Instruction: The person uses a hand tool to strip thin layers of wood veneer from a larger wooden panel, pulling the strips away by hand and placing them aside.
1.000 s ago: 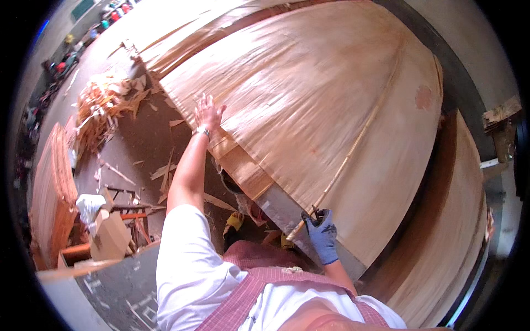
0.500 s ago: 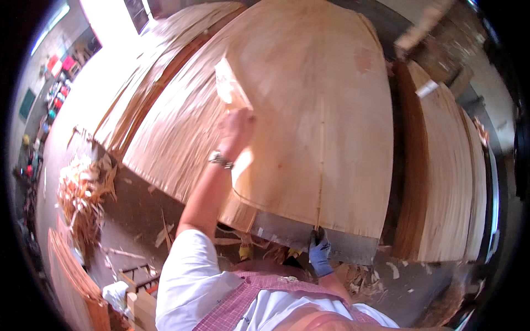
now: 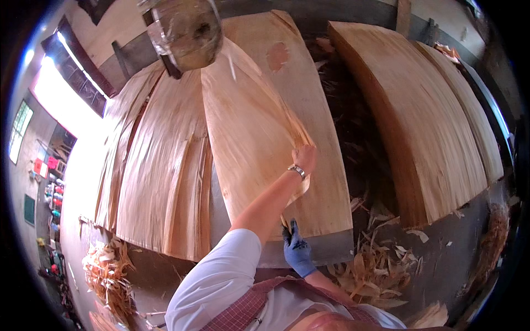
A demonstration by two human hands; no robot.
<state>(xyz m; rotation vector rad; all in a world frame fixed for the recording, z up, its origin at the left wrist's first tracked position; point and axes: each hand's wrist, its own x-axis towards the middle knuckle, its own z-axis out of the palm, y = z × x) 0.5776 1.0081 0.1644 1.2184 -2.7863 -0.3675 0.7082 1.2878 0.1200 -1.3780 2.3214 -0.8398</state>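
A large, thin pale wood veneer sheet (image 3: 243,121) lies in front of me on a stack of similar sheets (image 3: 326,182). Its right edge is lifted and curls into a fold. My left hand (image 3: 305,157), bare and with a metal watch at the wrist, is closed on that folded edge. Nearer to me, my right hand (image 3: 298,252) wears a blue glove with dark fingertips. Its fingers are round the near end of a thin stick (image 3: 284,219); the rest of the stick is hidden behind my left forearm and the sheet.
More veneer stacks stand at the left (image 3: 157,187) and at the right (image 3: 425,121). Wood shavings (image 3: 381,270) litter the floor, with another heap of curled strips (image 3: 107,270) at lower left. A bulky block-like object (image 3: 190,33) juts in at the top.
My left hand has moved right across the stack, bringing the veneer edge along and folding it. The view has shifted. The gloved right hand still holds the stick.
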